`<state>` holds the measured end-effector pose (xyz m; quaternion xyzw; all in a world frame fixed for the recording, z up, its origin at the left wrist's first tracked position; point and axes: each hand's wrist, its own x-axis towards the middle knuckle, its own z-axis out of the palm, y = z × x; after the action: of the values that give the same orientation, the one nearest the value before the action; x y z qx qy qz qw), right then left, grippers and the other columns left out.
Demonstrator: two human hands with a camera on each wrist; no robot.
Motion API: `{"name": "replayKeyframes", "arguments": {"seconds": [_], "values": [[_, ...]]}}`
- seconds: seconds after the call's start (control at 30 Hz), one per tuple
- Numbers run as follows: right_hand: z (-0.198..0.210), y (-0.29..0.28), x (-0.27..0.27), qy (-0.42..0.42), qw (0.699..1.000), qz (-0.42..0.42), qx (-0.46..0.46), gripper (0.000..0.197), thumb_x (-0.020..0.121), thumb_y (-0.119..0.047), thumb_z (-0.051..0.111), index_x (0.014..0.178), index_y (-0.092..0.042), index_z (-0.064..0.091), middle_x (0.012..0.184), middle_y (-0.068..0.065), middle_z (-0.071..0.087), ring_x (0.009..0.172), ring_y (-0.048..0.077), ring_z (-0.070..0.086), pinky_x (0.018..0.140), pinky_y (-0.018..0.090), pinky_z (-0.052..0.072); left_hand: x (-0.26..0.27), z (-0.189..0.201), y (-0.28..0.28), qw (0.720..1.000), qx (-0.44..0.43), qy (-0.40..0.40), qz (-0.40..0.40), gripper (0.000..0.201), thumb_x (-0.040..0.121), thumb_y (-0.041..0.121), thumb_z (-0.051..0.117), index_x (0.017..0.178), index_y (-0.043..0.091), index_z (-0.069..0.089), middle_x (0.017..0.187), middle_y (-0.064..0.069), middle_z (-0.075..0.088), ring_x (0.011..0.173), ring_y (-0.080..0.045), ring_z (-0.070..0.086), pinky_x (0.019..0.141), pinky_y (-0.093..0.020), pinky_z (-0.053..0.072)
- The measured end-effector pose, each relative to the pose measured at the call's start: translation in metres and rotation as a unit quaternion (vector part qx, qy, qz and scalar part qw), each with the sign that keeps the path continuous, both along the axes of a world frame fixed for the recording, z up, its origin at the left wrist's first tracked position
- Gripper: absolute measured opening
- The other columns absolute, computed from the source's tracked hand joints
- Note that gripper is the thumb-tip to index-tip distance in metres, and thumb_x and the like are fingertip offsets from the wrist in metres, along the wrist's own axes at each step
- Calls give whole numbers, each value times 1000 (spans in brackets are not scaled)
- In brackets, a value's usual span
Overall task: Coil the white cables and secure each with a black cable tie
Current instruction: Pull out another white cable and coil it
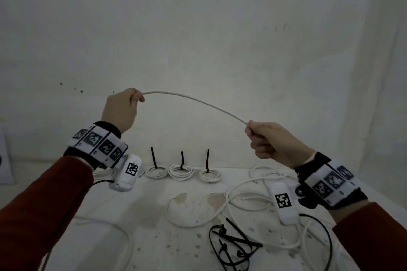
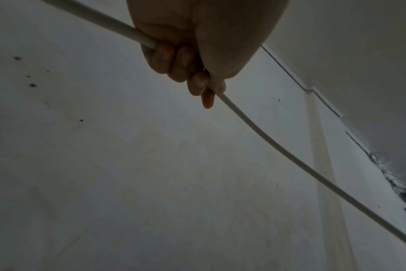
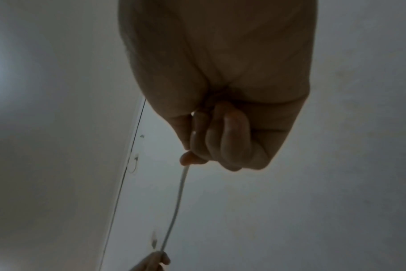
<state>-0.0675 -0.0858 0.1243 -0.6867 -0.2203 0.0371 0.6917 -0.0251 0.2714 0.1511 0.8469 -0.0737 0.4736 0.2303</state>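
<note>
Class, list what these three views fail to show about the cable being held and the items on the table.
- Thin white cable: its ends are hidden inside the left hand and right hand, all views.
- Loose black plastic cable ties: head view only, tangled and cut by the bottom edge; count unclear.
- White table: absent from both wrist views, which face the wall.

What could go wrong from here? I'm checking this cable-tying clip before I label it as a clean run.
The white cable is held in the air between the left hand and right hand; it looks stiff, so a coil may spring open. The loose cables lie tangled on the table, so lifting one may drag others. The spare black ties are interlocked and may snag.
</note>
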Motion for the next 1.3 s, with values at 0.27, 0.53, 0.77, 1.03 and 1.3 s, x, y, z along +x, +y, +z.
{"name": "replayKeyframes", "arguments": {"seconds": [0.27,0.53,0.77,1.03,1.3], "values": [[25,27,-26,-72,907,114,400,24,87,-16,49,80,-13,72,76,-3,68,68,11,64,75,26,56,-22,-44,-61,953,247,172,-35,26,98,14,41,117,18,58,104,-8,62,88,-24,54,73,-30,37],[-7,67,18,-313,928,-194,-61,21,95,3,47,83,-13,54,78,3,68,67,16,67,68,28,55,-60,-67,-101,910,392,6,-138,5,74,19,63,79,21,63,67,5,63,54,-17,59,42,-22,39],[-31,63,-1,-346,817,-55,-458,19,102,-20,37,97,-13,55,76,-10,60,69,9,55,65,26,42,-50,-68,-79,911,394,-43,-116,14,83,28,67,73,19,61,59,6,57,49,-17,55,41,-21,29],[-31,52,-20,-299,912,-28,-281,45,96,-40,39,72,-11,65,51,-10,39,49,5,36,53,19,30,-48,-46,-60,942,283,-18,-179,38,93,56,22,98,32,51,82,3,63,68,-22,61,51,-36,49],[-11,41,-35,-81,966,96,227,38,92,-28,38,62,-14,58,46,-8,13,42,12,8,44,25,13,-36,-43,-44,958,115,-65,-254,42,95,29,36,119,6,62,73,14,49,72,2,47,67,-7,35]]}}
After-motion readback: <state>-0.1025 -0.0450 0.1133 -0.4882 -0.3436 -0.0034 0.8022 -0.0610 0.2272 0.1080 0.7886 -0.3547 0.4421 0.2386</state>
